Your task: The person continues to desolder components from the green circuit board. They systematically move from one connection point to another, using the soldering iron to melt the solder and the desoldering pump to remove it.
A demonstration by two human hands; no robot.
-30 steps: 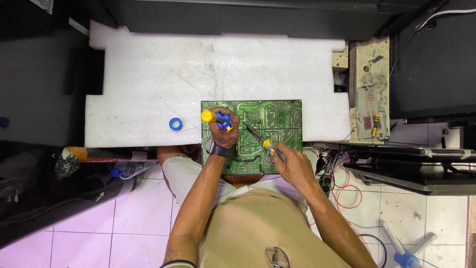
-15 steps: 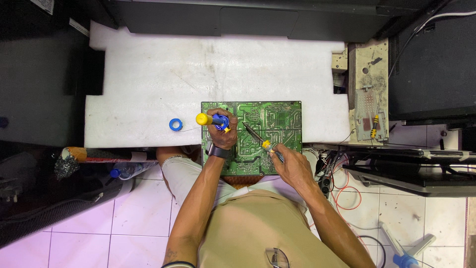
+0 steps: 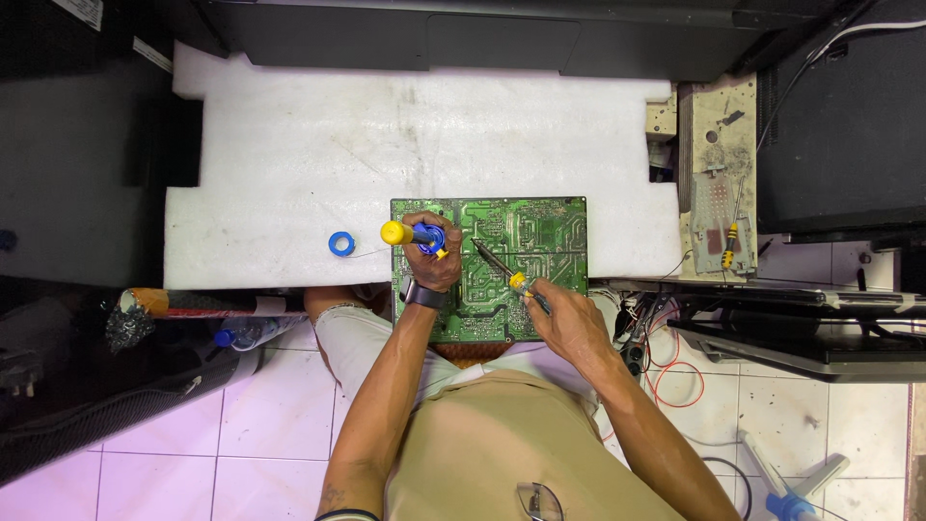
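Fingers of my left hand point(image 3: 436, 262) are closed tight around the blue-and-yellow plastic desoldering pump point(image 3: 413, 233), held over the left part of the green rectangular circuit board point(image 3: 521, 253). My right hand point(image 3: 569, 318) grips the yellow-collared soldering iron point(image 3: 500, 267) firmly, tip touching the board's middle. That board lies on white foam sheet point(image 3: 289, 164).

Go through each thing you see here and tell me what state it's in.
Left hand: closed around the blue and yellow tool.
Right hand: gripping the soldering iron, tip on the board.
Green circuit board: flat, solder side up.
Blue solder spool: lying on the white foam, untouched.
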